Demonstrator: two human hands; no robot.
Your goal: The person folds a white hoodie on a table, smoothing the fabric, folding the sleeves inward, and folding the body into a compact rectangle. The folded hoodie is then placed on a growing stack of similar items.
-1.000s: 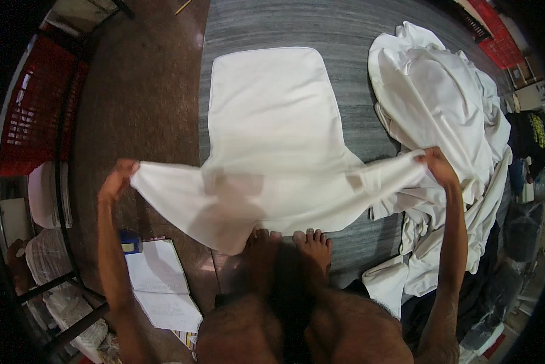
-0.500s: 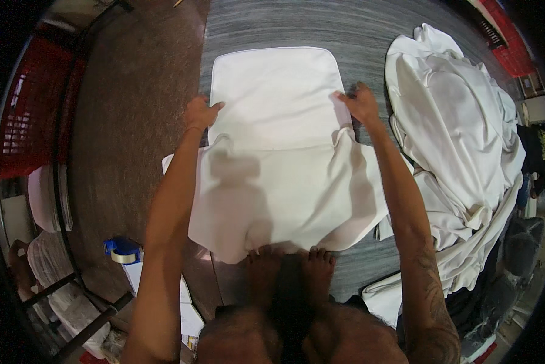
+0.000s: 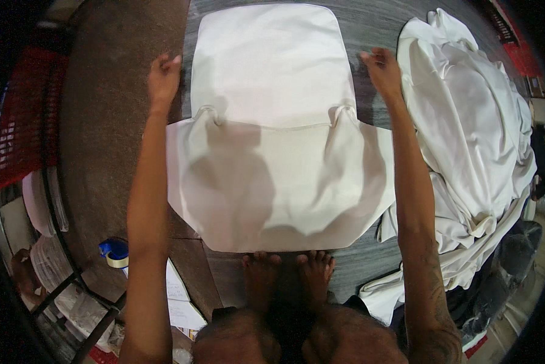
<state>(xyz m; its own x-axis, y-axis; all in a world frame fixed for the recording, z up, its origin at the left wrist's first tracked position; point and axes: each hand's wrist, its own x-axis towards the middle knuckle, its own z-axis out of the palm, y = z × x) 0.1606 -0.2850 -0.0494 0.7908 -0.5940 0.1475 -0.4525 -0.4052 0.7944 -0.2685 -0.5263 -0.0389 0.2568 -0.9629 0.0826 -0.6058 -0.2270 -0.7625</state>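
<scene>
A white fabric cover (image 3: 284, 176) lies spread flat in front of my feet, with a rounded panel at its far end and a wider part nearer me. Small folds bunch up at both sides where the two parts meet. My left hand (image 3: 164, 79) hovers off the left side of the far panel, its fingers loosely bent and apart, holding nothing. Off the right side, my right hand (image 3: 383, 68) is likewise raised with bent, parted fingers and nothing in them. Neither hand touches the cover. Shadows fall across its near part.
A large heap of white covers (image 3: 466, 121) lies close on my right. By my left forearm are a blue tape dispenser (image 3: 114, 252) and a sheet of paper (image 3: 181, 300). A red crate (image 3: 30, 115) and a dark metal frame (image 3: 75, 279) stand at the far left.
Both hands have let go of the far panel's side edges and moved outward, away from it. The cover now lies flatter and straighter, its far end higher in view.
</scene>
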